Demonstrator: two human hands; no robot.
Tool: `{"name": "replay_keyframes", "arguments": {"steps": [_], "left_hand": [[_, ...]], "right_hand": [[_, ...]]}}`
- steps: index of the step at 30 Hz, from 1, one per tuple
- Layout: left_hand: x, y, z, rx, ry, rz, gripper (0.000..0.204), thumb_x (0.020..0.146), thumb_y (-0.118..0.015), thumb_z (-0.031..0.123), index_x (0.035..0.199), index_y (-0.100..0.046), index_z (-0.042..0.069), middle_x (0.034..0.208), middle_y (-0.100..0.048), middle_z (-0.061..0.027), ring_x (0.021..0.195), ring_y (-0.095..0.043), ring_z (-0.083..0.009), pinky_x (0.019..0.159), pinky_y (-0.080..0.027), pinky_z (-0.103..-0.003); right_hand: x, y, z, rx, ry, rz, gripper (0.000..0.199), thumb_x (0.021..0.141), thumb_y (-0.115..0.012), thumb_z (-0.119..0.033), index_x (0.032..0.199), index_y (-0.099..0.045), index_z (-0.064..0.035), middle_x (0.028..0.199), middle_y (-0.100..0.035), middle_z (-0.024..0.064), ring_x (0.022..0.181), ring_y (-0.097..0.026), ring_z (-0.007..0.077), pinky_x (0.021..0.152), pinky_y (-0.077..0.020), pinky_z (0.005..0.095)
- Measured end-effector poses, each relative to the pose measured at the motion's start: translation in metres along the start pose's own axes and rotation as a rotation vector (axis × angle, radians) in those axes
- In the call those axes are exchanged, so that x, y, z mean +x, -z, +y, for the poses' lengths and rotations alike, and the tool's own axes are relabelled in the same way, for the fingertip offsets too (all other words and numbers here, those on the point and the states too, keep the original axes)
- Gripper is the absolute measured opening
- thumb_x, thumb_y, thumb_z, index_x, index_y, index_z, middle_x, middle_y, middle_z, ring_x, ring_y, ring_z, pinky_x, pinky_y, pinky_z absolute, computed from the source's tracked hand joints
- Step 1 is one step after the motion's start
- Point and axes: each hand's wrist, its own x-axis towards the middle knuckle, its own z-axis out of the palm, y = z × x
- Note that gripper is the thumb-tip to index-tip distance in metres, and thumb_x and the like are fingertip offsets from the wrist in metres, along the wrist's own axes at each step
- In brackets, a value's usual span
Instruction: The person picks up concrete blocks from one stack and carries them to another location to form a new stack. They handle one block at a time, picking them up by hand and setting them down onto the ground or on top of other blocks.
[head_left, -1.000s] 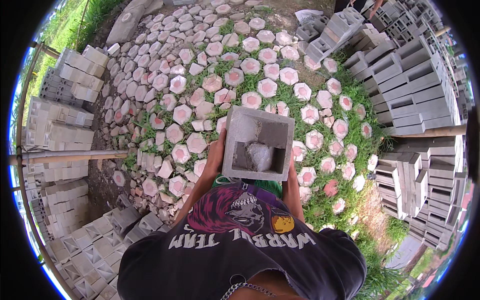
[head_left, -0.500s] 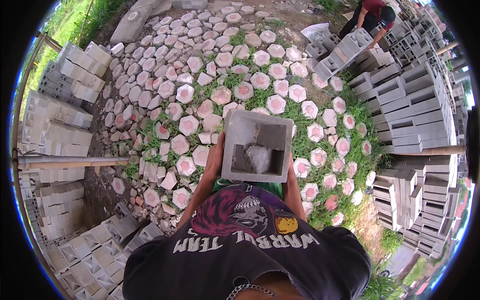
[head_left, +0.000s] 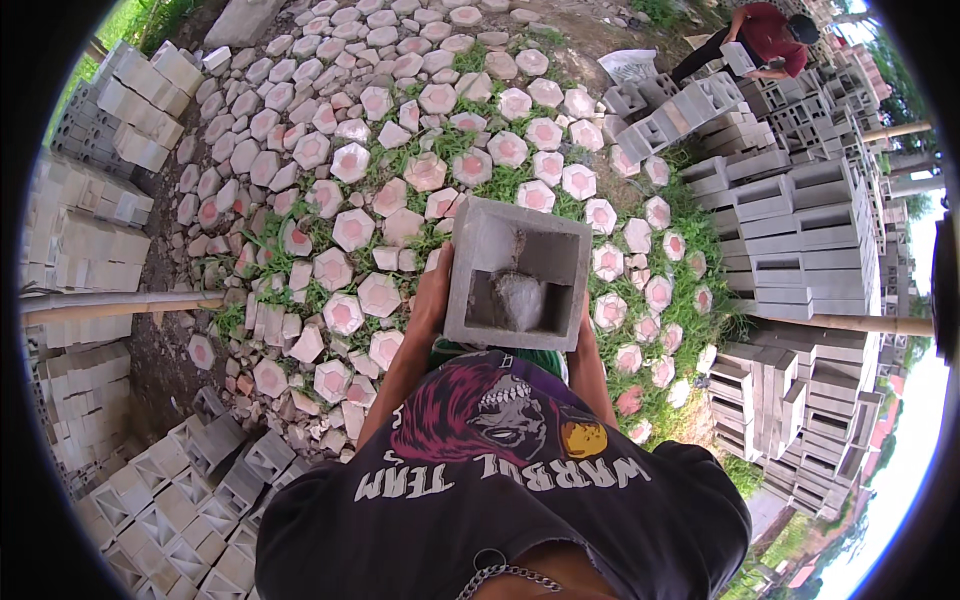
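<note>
A square grey concrete block (head_left: 462, 275) is held in front of my body, its hollow side facing up. Inside it are a raised lump and darker recesses. My left hand (head_left: 434, 288) presses against the block's left side, and my right hand (head_left: 584, 335) grips the opposite side. The fingertips are mostly hidden behind the block. Below it lies ground set with hexagonal pavers (head_left: 352, 230) with reddish centres, and grass grows between them.
Stacked concrete blocks (head_left: 780, 230) line the right side, others (head_left: 90, 230) the left. Bamboo poles (head_left: 120, 303) cross at both sides. At the far right a person (head_left: 770, 45) in a dark red shirt holds a block beside a block row (head_left: 680, 115). Broken rubble (head_left: 315, 425) lies near left.
The pavers and the stacks have shifted left in view, while the block stays between my hands. The far person has risen a little from a deep bend and now holds a block.
</note>
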Motion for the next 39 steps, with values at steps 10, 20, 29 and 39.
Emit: {"name": "replay_keyframes", "arguments": {"steps": [10,20,29,39], "left_hand": [[0.04,-0.012,0.018,-0.12,-0.075,0.047,0.083,0.091,-0.028,0.068,0.099,-0.068,-0.004,0.084,-0.067,-0.0151,0.076,-0.059,-0.0211,0.071,-0.045,-0.037],[0.114,-0.076,0.106,-0.032,-0.17,0.035,0.08,0.093,-0.027,0.066,0.109,-0.064,-0.003,0.089,-0.066,-0.0122,0.079,-0.059,-0.0191,0.072,-0.046,-0.034],[0.192,-0.135,0.191,-0.021,-0.12,-0.052,0.079,0.093,-0.028,0.065,0.108,-0.064,-0.004,0.086,-0.066,-0.012,0.076,-0.059,-0.0185,0.071,-0.046,-0.033],[0.317,-0.175,0.282,0.153,-0.162,-0.196,0.078,0.094,-0.025,0.063,0.108,-0.065,-0.003,0.087,-0.067,-0.0128,0.078,-0.059,-0.0207,0.073,-0.045,-0.035]], "right_hand": [[0.058,-0.021,-0.028,-0.098,-0.026,-0.118,0.047,0.1,-0.039,-0.034,0.136,-0.043,-0.0033,0.123,-0.056,0.0081,0.106,-0.055,0.0183,0.094,-0.0449,0.0328],[0.14,-0.044,-0.121,0.216,-0.099,0.081,0.034,0.098,-0.044,-0.025,0.12,-0.055,-0.0025,0.105,-0.062,0.0056,0.09,-0.059,0.0153,0.08,-0.0505,0.0315],[0.226,-0.014,-0.178,0.019,-0.017,0.048,0.056,0.1,-0.034,-0.045,0.141,-0.038,-0.0067,0.131,-0.051,0.0074,0.113,-0.05,0.0195,0.099,-0.0403,0.0318],[0.327,-0.028,-0.233,0.144,0.031,0.204,0.059,0.101,-0.031,-0.047,0.141,-0.039,-0.004,0.13,-0.051,0.0084,0.113,-0.05,0.0193,0.099,-0.0404,0.0321]]}}
